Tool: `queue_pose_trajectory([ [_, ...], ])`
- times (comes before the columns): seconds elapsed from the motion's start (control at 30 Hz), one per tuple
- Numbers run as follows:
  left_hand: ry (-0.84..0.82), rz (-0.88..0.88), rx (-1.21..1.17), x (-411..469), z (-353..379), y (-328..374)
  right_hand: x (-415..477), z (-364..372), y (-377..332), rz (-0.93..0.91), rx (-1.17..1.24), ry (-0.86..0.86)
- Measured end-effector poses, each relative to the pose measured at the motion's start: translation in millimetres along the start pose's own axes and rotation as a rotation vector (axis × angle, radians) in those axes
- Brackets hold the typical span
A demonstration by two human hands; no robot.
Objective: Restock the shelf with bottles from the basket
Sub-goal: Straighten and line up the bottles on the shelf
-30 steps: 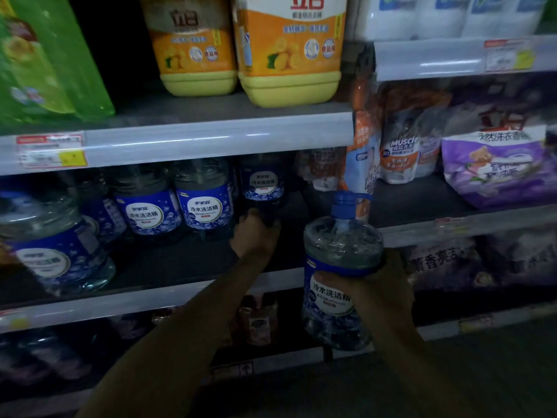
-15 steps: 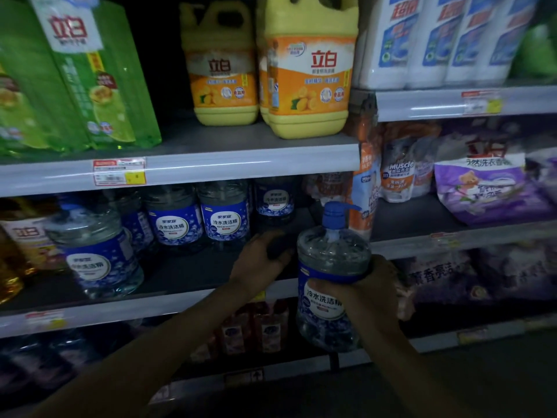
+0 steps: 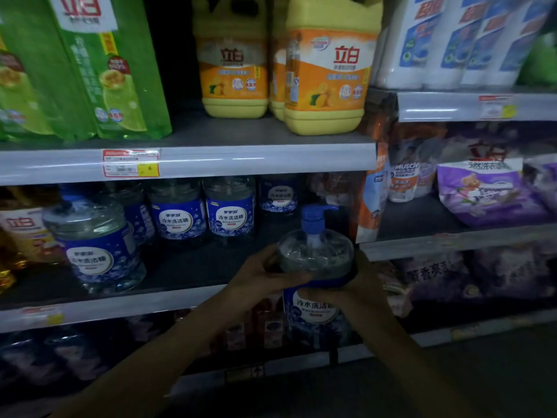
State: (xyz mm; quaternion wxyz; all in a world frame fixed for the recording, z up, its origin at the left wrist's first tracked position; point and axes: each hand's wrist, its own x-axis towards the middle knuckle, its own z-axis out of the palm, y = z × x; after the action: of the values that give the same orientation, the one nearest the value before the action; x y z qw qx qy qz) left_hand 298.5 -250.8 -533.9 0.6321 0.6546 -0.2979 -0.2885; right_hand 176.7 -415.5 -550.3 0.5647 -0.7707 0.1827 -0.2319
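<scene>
A clear pump bottle (image 3: 316, 257) with a blue cap and blue label is upright in front of the middle shelf (image 3: 126, 303), held by both hands. My left hand (image 3: 260, 277) grips its left shoulder. My right hand (image 3: 358, 289) wraps its right side, thumb across the label. Several matching blue-labelled bottles (image 3: 230, 211) stand in a row deep on that shelf, and one bottle (image 3: 96, 248) stands nearer the front at the left. The basket is out of view.
Yellow detergent jugs (image 3: 327, 70) and green refill packs (image 3: 90, 67) fill the upper shelf. Orange and purple pouches (image 3: 482, 188) sit on the right-hand shelf. An upright divider with hanging packs (image 3: 369, 206) separates the two bays. Dark goods line the lower shelves.
My left hand has come back from the shelf and taken hold of the bottle's left side. The bottle has risen a little toward the shelf. The view has tilted upward.
</scene>
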Motion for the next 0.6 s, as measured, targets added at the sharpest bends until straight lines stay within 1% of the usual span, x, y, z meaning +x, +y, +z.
queue_pose_trajectory([
  [0.13,0.062,0.083,0.071,1,-8,-7,5,12,-2,0.009,-0.028,-0.025],
  [0.27,0.154,0.195,0.162,1,-12,-1,11,17,-7,-0.095,-0.103,0.003],
  [0.43,0.200,0.309,0.147,10,-14,14,26,19,-14,-0.277,-0.179,0.114],
  [0.5,0.217,0.340,0.167,16,-15,17,34,21,-13,-0.311,-0.193,0.127],
  [0.6,0.230,0.353,0.176,27,-19,15,50,27,-11,-0.311,-0.197,0.130],
])
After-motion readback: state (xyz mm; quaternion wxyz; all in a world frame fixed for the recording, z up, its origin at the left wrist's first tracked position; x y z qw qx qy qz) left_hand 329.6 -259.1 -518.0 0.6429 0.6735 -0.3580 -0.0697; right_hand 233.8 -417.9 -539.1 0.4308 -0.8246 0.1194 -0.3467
